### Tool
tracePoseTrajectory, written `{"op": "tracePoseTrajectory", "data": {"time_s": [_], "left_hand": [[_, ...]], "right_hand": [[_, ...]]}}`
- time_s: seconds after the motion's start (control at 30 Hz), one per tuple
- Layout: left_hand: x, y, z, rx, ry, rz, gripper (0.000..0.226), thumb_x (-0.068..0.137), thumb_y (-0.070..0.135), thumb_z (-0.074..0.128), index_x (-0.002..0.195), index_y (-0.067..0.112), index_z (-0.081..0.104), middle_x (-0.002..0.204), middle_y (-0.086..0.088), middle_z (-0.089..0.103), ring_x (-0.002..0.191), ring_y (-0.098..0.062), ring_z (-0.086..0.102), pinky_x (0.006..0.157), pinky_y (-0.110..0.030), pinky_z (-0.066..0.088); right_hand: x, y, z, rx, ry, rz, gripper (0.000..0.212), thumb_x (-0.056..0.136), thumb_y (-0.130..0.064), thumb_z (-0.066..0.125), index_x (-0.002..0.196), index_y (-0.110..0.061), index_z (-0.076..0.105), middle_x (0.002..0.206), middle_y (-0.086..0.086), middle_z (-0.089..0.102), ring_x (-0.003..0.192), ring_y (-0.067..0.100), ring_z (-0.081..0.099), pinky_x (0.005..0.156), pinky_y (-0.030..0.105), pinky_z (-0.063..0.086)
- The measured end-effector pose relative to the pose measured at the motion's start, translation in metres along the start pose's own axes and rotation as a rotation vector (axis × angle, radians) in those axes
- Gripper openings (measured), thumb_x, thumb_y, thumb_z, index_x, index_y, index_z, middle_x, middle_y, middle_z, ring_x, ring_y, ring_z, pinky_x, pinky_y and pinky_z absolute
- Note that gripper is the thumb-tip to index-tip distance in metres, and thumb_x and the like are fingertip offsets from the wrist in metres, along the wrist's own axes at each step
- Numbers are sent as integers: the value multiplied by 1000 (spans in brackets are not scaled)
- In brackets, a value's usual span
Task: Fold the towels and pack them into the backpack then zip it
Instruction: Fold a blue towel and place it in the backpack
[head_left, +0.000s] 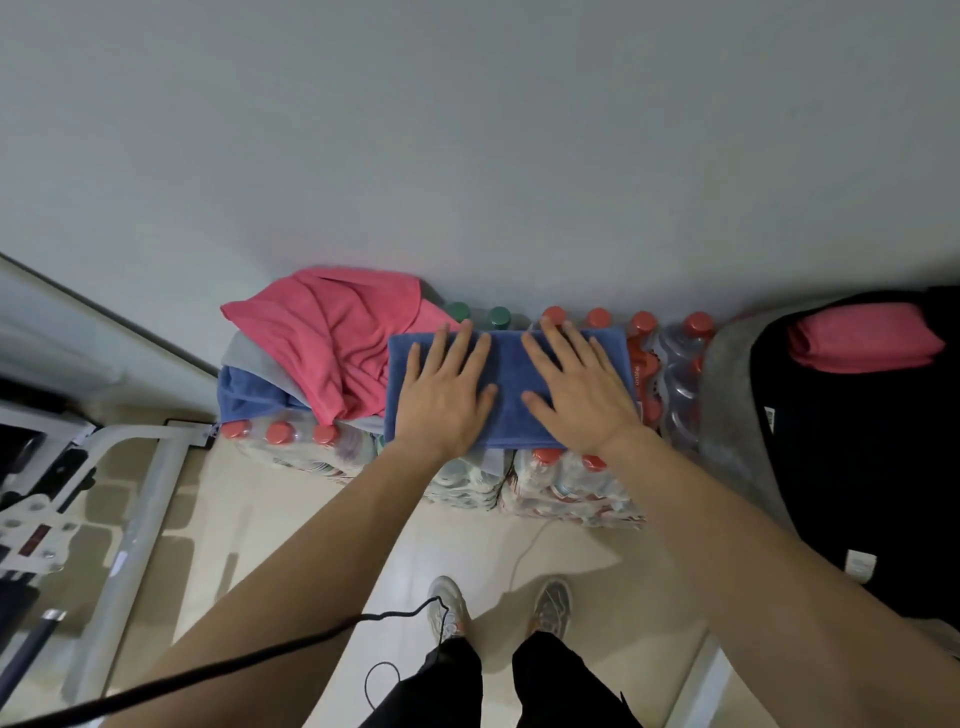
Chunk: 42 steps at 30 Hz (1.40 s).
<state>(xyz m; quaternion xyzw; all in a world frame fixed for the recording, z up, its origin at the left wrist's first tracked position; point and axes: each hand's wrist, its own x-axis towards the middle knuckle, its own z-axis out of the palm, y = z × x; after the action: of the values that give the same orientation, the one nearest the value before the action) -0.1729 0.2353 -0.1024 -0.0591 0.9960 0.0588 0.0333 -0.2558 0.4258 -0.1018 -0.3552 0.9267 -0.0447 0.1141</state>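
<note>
A folded blue towel (509, 387) lies flat on top of packs of bottled water (566, 483) against the wall. My left hand (449, 395) presses on its left half with straight, spread fingers. My right hand (576, 392) presses on its right half the same way. To the left sits a loose heap of towels: a pink one (337, 332) on top, a grey one (254, 356) and a blue one (244, 392) under it. At the right stands the open black backpack (852, 467) with a folded pink towel (865, 338) inside its mouth.
Shrink-wrapped bottles with red caps (675, 364) fill the gap between the towel and the backpack. A white metal frame (135, 499) stands on the floor at the left. A black cable (291, 644) runs across the tiled floor near my shoes (498, 605).
</note>
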Motion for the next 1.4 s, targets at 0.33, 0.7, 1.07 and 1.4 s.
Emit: {"op": "tracePoseTrajectory", "data": {"time_s": [0.33,0.7,1.07,1.4], "left_hand": [[2,-7,30,-56,-9,-68,70,95,62,27,156,34,8,165,6,3,152,-20,-3,121,-53,2],[-23,-32,-11,-130,232,-326,24,84,-1,59,107,3,65,107,-17,60,93,-40,57,73,-47,51],[-14,-32,-28,-168,-42,-646,38,94,27,56,117,0,42,113,-23,62,103,-41,60,72,-39,40],[-22,-22,-63,-664,114,-673,15,83,22,65,78,9,70,72,-10,70,64,-15,54,61,-30,43]], "right_hand": [[1,20,41,-68,102,-12,81,88,-70,31,157,-31,12,165,10,9,151,30,13,122,50,10],[7,7,18,-56,48,-139,78,91,-67,18,157,-27,7,165,9,4,152,30,5,121,54,10],[9,5,27,-82,71,-147,81,91,-71,22,157,-25,15,164,10,15,151,29,15,121,53,13],[7,5,26,-73,55,-156,85,86,-79,15,157,-32,7,165,8,9,152,28,6,121,53,5]]}}
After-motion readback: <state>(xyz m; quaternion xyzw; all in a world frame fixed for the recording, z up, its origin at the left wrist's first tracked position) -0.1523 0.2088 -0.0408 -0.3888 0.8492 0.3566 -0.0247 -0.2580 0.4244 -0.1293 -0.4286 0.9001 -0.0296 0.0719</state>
